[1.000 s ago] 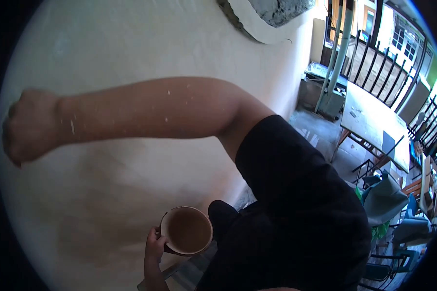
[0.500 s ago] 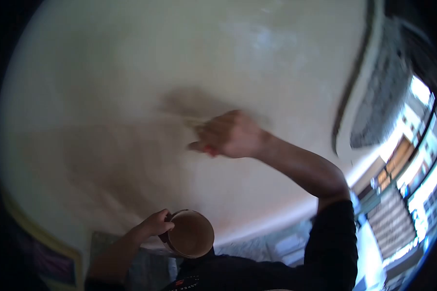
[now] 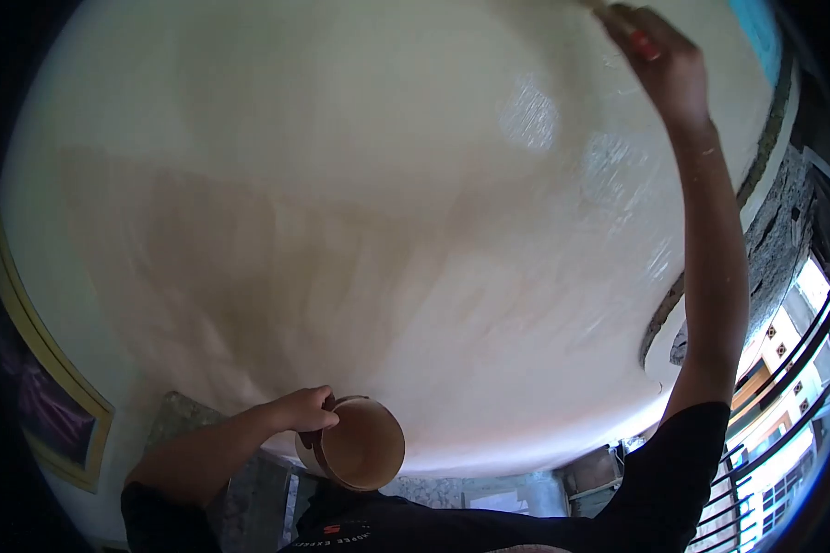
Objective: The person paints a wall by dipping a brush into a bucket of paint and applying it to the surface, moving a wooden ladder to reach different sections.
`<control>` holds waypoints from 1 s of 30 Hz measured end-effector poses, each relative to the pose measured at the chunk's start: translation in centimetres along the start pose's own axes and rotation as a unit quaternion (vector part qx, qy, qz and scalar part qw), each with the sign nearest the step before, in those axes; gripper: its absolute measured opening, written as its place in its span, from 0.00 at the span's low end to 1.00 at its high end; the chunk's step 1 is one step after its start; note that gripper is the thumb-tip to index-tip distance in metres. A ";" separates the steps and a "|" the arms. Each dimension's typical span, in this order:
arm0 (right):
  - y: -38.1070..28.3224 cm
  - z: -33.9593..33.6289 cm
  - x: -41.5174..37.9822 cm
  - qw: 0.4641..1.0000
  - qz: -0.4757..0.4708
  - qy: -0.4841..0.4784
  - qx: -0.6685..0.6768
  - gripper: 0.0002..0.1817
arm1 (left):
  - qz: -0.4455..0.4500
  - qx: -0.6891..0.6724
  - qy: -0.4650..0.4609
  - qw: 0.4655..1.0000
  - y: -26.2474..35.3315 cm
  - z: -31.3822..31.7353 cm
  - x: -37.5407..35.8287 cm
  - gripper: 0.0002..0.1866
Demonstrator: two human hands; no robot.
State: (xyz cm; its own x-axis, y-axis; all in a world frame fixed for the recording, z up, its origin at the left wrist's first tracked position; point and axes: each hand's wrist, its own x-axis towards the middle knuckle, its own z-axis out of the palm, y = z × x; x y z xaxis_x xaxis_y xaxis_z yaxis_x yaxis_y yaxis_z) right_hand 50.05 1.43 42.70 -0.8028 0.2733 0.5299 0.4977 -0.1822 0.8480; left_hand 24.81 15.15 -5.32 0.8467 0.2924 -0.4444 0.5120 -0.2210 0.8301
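My left hand [image 3: 309,410] is closed on the handle of a round brown container [image 3: 364,444], held low in front of my body with its open top toward me. High at the upper right, my right hand [image 3: 659,60] grips a red-handled tool [image 3: 645,45] against a large pale wall [image 3: 387,111]. The tool's far end reaches the top edge of the view and is hard to make out. Shiny wet patches [image 3: 530,112] show on the wall below and left of this hand, and a darker damp area [image 3: 249,267] spreads over its left and middle part.
A gold-edged frame [image 3: 60,392] with a dark purple picture is at the lower left. Rough grey stonework [image 3: 782,230] borders the wall at the right. Dark railings [image 3: 729,488] and a bright building front stand at the lower right.
My right hand has moved from the middle of the wall up and to the right, with the arm now stretched upward. The view has shifted, showing more of the frame at left. The container stays held low.
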 end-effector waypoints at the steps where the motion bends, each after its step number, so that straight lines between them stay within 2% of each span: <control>1: -1.8 0.4 -1.0 0.998 -0.016 -0.058 0.008 0.10 | 0.021 0.024 0.014 0.999 -0.6 0.0 0.4 0.16; 2: -4.1 0.6 -2.2 0.993 -0.033 -0.117 0.016 0.08 | 0.043 0.048 0.028 0.998 -0.9 0.1 0.6 0.16; 4: -7.9 1.1 -5.6 0.974 -0.120 -0.164 0.103 0.06 | 0.028 0.029 0.018 0.999 -0.3 -0.1 0.0 0.17; 5: -10.8 0.6 -6.8 0.961 -0.105 -0.205 0.153 0.07 | 0.014 0.014 0.014 1.000 0.1 0.0 -0.1 0.17; 6: -13.2 1.0 -8.5 0.959 -0.132 -0.143 0.207 0.08 | 0.018 0.012 0.013 1.000 0.1 0.1 -0.1 0.17; 8: -17.3 -0.1 -10.8 0.918 -0.120 -0.204 0.319 0.10 | 0.016 0.039 0.011 0.999 0.0 0.0 -0.1 0.18; 10: -20.0 -1.2 -12.7 0.901 -0.097 -0.247 0.342 0.09 | 0.037 0.062 0.031 0.997 -0.3 0.1 0.0 0.18; 12: -19.4 -1.3 -12.3 0.904 -0.092 -0.244 0.339 0.08 | 0.062 0.085 0.052 0.993 -0.7 0.2 0.3 0.18; 14: -17.2 -1.0 -11.6 0.907 -0.084 -0.238 0.336 0.09 | 0.025 0.022 0.008 0.999 -0.9 0.1 0.5 0.18; 16: -11.7 0.1 -9.8 0.957 -0.093 -0.117 0.247 0.08 | 0.024 0.024 0.011 0.999 -0.3 0.2 0.0 0.18; 17: -7.8 -0.2 -8.8 0.937 -0.005 -0.203 0.283 0.06 | 0.016 0.017 0.011 1.000 -0.1 0.1 -0.1 0.18; 18: -4.1 -0.4 -7.3 0.952 0.037 -0.198 0.231 0.06 | 0.024 0.021 0.018 0.999 -0.1 0.0 0.0 0.18; 19: -1.1 -0.7 -5.1 0.969 0.055 -0.134 0.201 0.04 | 0.024 0.026 0.012 0.999 -0.2 0.0 0.1 0.18; 20: 1.0 -1.3 -2.8 0.990 0.067 -0.077 0.101 0.05 | 0.025 0.028 0.006 0.999 -0.5 0.0 0.3 0.18; 21: 4.5 -0.9 -1.4 0.994 0.083 -0.042 0.057 0.07 | 0.047 0.073 0.011 0.996 -0.9 -0.1 0.7 0.18; 22: 6.8 -0.8 0.5 0.997 0.058 0.037 0.026 0.07 | 0.052 0.072 0.019 0.996 -0.8 -0.1 0.8 0.18; 24: 10.1 -1.5 4.0 0.991 0.072 0.108 -0.011 0.09 | 0.035 0.083 0.008 0.996 -0.3 -0.2 0.3 0.18; 26: 13.3 -1.7 5.8 0.985 0.104 0.098 -0.099 0.09 | 0.022 0.091 0.016 0.995 0.1 -0.2 0.2 0.19; 27: 14.0 -1.4 6.1 0.984 0.102 0.101 -0.101 0.09 | 0.008 0.073 0.009 0.997 -0.4 -0.2 0.6 0.18; 29: 15.2 -0.4 5.8 0.984 0.164 0.041 -0.058 0.10 | -0.008 0.056 0.001 0.998 -0.7 -0.1 0.9 0.18; 30: 15.5 0.9 4.6 0.981 0.190 0.025 0.016 0.09 | -0.007 0.053 -0.001 0.999 -0.7 -0.1 0.9 0.18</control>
State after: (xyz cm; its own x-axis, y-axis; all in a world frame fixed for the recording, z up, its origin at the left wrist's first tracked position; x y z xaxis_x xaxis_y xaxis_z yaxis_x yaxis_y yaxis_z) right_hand 54.38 0.75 58.25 -0.5719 0.1446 0.8075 0.7736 -0.2324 0.5896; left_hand 25.17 15.66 -6.25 0.8397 0.2936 -0.4569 0.5361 -0.3136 0.7838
